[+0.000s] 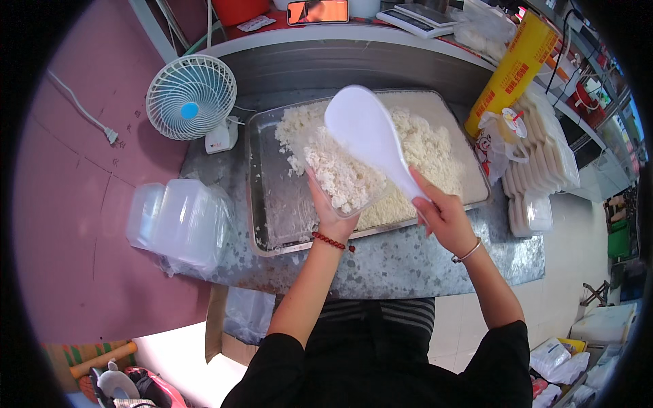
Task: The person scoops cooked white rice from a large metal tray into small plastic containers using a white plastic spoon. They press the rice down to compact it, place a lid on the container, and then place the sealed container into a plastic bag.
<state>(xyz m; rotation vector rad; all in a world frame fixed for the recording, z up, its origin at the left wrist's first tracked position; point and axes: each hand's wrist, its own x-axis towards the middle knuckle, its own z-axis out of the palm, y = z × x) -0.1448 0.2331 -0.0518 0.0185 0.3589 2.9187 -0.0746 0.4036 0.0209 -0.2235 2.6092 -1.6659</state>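
Observation:
My left hand (331,217) supports a clear plastic container (358,210) from below and at its side; white cooked rice (344,178) lies in it. In my right hand (443,217) is the handle of a large white plastic rice paddle (363,127), whose broad blade is over the far side of the container. Both hands are above the near part of a metal tray (275,219). A mound of loose rice (433,153) covers much of the tray's middle and right, partly hidden by the paddle. Scattered grains stick to the tray's left part.
A small fan (191,97) stands behind left; stacked plastic containers (178,219) are at the left. At the right are a yellow roll (510,74), a bagged cup (511,125) and more stacked containers (541,148). A phone (318,12) and scale (418,20) rest on the shelf behind.

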